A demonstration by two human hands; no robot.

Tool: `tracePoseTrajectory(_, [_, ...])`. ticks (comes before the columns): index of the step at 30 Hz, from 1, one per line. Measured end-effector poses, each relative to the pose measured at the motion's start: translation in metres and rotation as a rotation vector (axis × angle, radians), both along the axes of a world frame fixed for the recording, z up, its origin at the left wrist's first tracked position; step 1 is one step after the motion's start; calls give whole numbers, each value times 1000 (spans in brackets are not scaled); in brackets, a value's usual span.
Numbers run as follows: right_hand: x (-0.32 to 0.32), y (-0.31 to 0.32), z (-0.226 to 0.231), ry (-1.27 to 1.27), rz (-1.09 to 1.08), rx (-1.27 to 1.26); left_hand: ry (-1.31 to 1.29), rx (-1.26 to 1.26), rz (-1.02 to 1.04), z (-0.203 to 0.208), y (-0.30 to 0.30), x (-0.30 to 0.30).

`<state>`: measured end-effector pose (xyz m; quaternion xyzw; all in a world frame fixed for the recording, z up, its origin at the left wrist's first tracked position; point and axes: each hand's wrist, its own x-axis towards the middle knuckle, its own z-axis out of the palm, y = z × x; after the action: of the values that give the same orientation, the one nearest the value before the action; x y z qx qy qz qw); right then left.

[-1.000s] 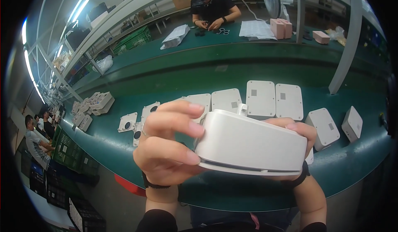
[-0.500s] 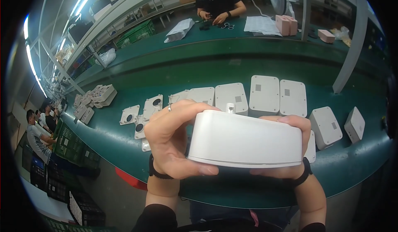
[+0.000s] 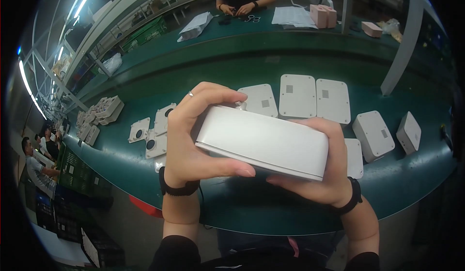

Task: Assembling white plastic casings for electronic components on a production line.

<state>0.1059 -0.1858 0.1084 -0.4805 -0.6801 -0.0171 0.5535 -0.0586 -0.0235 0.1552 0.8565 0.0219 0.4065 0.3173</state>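
Note:
A white plastic housing (image 3: 261,140) with rounded corners is held up between my two hands, tilted with its right end lower. My left hand (image 3: 193,135) grips the left end, thumb along the lower edge and index finger over the top, beside a small clear knob (image 3: 240,105). Around the right end, my right hand (image 3: 324,164) wraps with fingers on top and thumb underneath. Behind it stand similar white housings (image 3: 297,97) with vent slots and corner screws. Left of my left hand lie white plates with round black parts (image 3: 151,144).
The green bench (image 3: 232,208) curves around me. More white housings (image 3: 374,135) stand to the right, and a stack of white parts (image 3: 104,113) sits far left. Across the bench a person (image 3: 242,2) handles small dark parts near pink blocks (image 3: 323,16). A grey post (image 3: 402,53) rises at right.
The housing has moved left and tilted, its left end now higher than its right. Both hands moved with it, still gripping. The whole view has shifted slightly.

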Motion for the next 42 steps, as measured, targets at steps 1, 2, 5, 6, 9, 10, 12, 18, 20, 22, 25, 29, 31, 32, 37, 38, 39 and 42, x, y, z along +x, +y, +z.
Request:
tracePoseTrajectory(1, [-1,0,1,25,2,-4,11,39,28,0,1,0])
tracePoseTrajectory(2, [-1,0,1,50,5,-8,23,78,56,0,1,-1])
tracePoseTrajectory(5, [-1,0,-2,56,-20,-25,43,29,102,-3,-3,-2])
tracePoseTrajectory(6, [0,0,-2,58,-40,-33,51,5,118,-4,-4,-1])
tracePoseTrajectory(9, [5,1,-4,70,-37,-69,51,-64,154,-4,-8,5])
tracePoseTrajectory(10, [7,0,-3,76,-29,-83,51,-93,179,-4,-10,5])
tracePoseTrajectory(12, [7,2,0,150,8,-44,9,-110,151,-5,-10,5])
tracePoseTrajectory(18, [8,5,-2,610,287,26,-248,-381,63,-19,1,13])
tracePoseTrajectory(20, [9,2,-3,578,253,46,-230,-385,57,-23,3,16])
tracePoseTrajectory(22, [9,0,-4,510,200,77,-201,-392,61,-24,3,17])
tracePoseTrajectory(25, [7,-3,-3,509,166,58,-193,-423,49,-23,3,17])
tracePoseTrajectory(29, [8,-10,6,319,64,82,-176,-430,23,-24,4,13])
tracePoseTrajectory(31, [8,-14,10,225,25,96,-169,-427,16,-24,5,13])
tracePoseTrajectory(32, [8,-17,12,165,-14,104,-164,-392,9,-22,6,15])
tracePoseTrajectory(37, [3,-19,15,0,-92,129,-354,-179,84,-19,-3,34])
tracePoseTrajectory(38, [1,-18,14,-23,-91,135,-453,-105,128,-19,-6,36])
tracePoseTrajectory(39, [-1,-17,12,-18,-88,131,-448,-108,133,-18,-10,33])
tracePoseTrajectory(42, [-16,-12,4,-13,-10,30,-107,5,55,-12,-32,10])
